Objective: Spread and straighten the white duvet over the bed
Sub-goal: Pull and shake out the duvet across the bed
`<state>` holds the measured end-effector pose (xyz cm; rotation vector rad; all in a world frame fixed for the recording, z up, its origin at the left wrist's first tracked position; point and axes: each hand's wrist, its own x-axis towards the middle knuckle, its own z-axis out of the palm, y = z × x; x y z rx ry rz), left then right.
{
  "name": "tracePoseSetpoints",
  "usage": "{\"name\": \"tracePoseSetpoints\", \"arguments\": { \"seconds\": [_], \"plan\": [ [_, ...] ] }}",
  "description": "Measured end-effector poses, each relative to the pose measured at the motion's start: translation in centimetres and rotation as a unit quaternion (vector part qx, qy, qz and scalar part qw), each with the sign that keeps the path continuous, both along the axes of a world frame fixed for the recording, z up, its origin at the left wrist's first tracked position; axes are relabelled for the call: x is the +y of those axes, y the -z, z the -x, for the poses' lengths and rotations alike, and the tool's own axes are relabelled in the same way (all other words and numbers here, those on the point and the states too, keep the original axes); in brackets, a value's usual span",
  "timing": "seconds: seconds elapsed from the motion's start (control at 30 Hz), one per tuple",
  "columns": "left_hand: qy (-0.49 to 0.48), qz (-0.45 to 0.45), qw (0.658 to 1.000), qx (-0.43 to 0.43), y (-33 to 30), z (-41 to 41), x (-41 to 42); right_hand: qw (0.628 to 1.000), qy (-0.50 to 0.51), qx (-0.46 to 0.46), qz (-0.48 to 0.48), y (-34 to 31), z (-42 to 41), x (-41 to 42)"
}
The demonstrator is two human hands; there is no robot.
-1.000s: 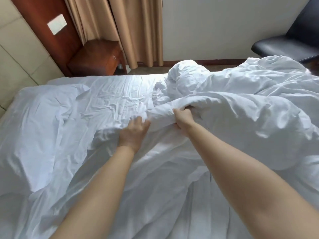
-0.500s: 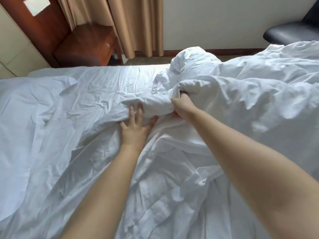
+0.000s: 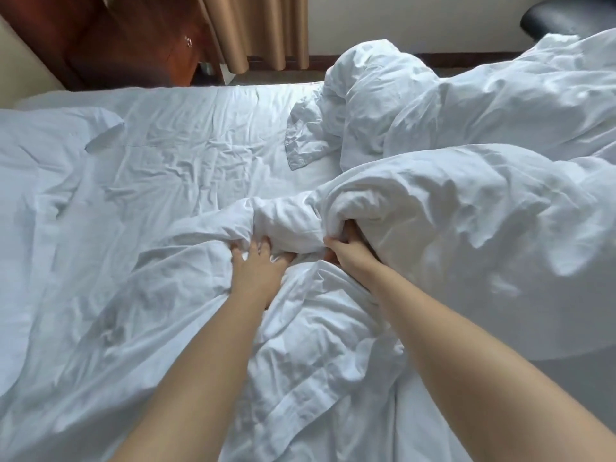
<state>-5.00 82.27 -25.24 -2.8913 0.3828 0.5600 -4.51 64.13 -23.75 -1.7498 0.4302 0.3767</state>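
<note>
Head view: both bare arms reach forward over the bed [image 3: 206,135], hands side by side at a bunched fold of the white duvet [image 3: 450,208]
Left hand [image 3: 258,265]: fingers curled into the fold's near edge, gripping the cloth; 0.5 s ago they lay spread and flat on the fabric, so this hand has gone from pressing to grasping
Right hand [image 3: 345,250]: closed on the same fold, fingertips buried under the thick roll of duvet; the grip was already there 1 s ago and has not let go
Duvet position: heaped on the right half of the bed, with a tall lump near the far edge and a thick roll running right from the hands; thinner rumpled cloth trails toward the camera between the arms
Change in the fold: the held fold now sits nearer the camera and lower in the picture than 1 s ago, though the camera has also tipped down, so part of that shift may be the view
Bare part: the wrinkled sheet [image 3: 186,181] on the left half lies uncovered, a pillow [image 3: 43,155] at far left
Meaning for the task: with 2 hands now on 1 edge, a pull leftward across the sheet looks ready; spreading has hardly begun
Surroundings: wooden nightstand [image 3: 133,51], tan curtain [image 3: 260,28], dark chair [image 3: 573,18] beyond the bed
Writing and brands: none readable on the bedding or furniture
</note>
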Motion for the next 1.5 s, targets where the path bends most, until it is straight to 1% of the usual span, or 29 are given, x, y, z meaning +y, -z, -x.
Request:
{"name": "tracePoseSetpoints", "arguments": {
  "seconds": [0.1,0.2,0.23,0.3,0.37,0.4,0.43,0.47,0.53,0.57,0.6,0.63,0.73,0.77,0.8,0.87,0.9,0.93,1.0,1.03,1.1,1.13,1.2,1.27,1.33,1.4,1.43,1.47,1.5],
  "plan": [
    [0.013,0.003,1.000,-0.007,-1.5,1.8,0.2,0.998,0.032,0.006,-0.058,-1.5,1.5,-0.4],
    [0.008,0.024,1.000,-0.007,-3.5,4.5,0.0,0.997,0.043,0.008,-0.057,-3.0,3.4,-0.3],
    [0.005,0.046,0.999,-0.011,-4.1,5.6,-0.2,0.999,0.042,0.006,-0.026,-3.2,4.0,-0.3],
    [0.003,0.092,0.995,-0.027,-5.3,8.0,-0.4,0.996,0.012,0.002,0.086,-3.5,6.1,-0.4],
    [0.024,0.143,0.988,-0.052,-6.6,10.6,-0.3,0.974,-0.064,-0.032,0.215,-3.9,9.4,-0.3],
    [0.059,0.173,0.980,-0.084,-6.9,11.8,0.0,0.954,-0.116,-0.062,0.271,-4.3,11.4,-0.2],
    [0.105,0.182,0.972,-0.106,-7.3,12.9,0.6,0.926,-0.166,-0.096,0.324,-4.6,13.4,0.0],
    [0.161,0.171,0.965,-0.116,-7.8,14.0,1.3,0.888,-0.211,-0.142,0.384,-4.5,15.3,0.1],
    [0.251,0.137,0.952,-0.110,-8.3,16.2,2.9,0.789,-0.294,-0.247,0.480,-3.8,18.3,0.1],
    [0.264,0.118,0.952,-0.096,-8.3,17.2,3.7,0.746,-0.338,-0.273,0.505,-3.5,19.5,0.2],
    [0.254,0.092,0.960,-0.075,-8.5,18.2,4.2,0.718,-0.366,-0.284,0.520,-3.3,20.4,0.6],
    [0.222,0.059,0.972,-0.049,-8.8,19.3,4.5,0.711,-0.381,-0.275,0.523,-3.4,20.8,1.1],
    [0.135,-0.039,0.990,0.021,-9.4,20.8,5.1,0.745,-0.393,-0.201,0.500,-4.3,20.9,3.2],
    [0.117,-0.065,0.991,0.023,-9.7,21.2,5.0,0.745,-0.391,-0.199,0.503,-4.3,21.0,3.8],
    [0.097,-0.066,0.993,0.015,-9.9,21.6,4.9,0.739,-0.387,-0.211,0.510,-4.2,21.1,4.3],
    [0.072,-0.049,0.996,-0.011,-9.0,22.1,5.6,0.721,-0.373,-0.245,0.529,-3.9,21.0,4.8],
    [0.061,-0.047,0.996,-0.038,-8.3,21.8,6.0,0.717,-0.365,-0.239,0.543,-4.0,20.7,5.1],
    [0.047,-0.050,0.996,-0.049,-8.0,21.4,6.2,0.719,-0.352,-0.223,0.556,-4.2,20.0,5.3],
    [0.050,-0.065,0.992,-0.092,-8.9,20.1,6.2,0.731,-0.312,-0.200,0.573,-5.2,18.0,5.8],
    [0.052,-0.060,0.990,-0.117,-9.2,19.3,6.2,0.738,-0.291,-0.200,0.575,-5.8,16.7,6.1],
    [0.041,-0.039,0.985,-0.161,-10.3,17.4,6.3,0.771,-0.256,-0.199,0.548,-7.5,13.8,6.9],
    [0.028,-0.030,0.983,-0.177,-10.9,16.4,6.5,0.785,-0.224,-0.203,0.541,-8.4,12.4,7.3],
    [0.009,-0.001,0.981,-0.195,-11.7,14.9,7.2,0.810,-0.136,-0.209,0.531,-10.0,9.7,7.5],
    [-0.006,0.044,0.978,-0.204,-12.0,14.5,7.4,0.828,-0.078,-0.195,0.520,-11.0,7.8,7.2],
    [-0.033,0.072,0.982,-0.173,-11.8,15.3,6.9,0.836,-0.062,-0.189,0.511,-11.1,6.8,7.1],
    [-0.090,0.064,0.990,-0.087,-11.2,16.2,6.0,0.844,-0.066,-0.179,0.501,-10.7,6.6,7.3],
    [-0.112,0.058,0.990,-0.064,-11.1,16.4,5.6,0.847,-0.071,-0.174,0.497,-10.6,6.6,7.6],
    [-0.119,0.054,0.990,-0.053,-10.9,16.2,5.5,0.848,-0.075,-0.173,0.495,-10.6,6.6,7.8],
    [-0.101,0.047,0.992,-0.062,-10.8,15.6,5.7,0.847,-0.080,-0.174,0.496,-10.8,6.3,7.9]
  ]
}}
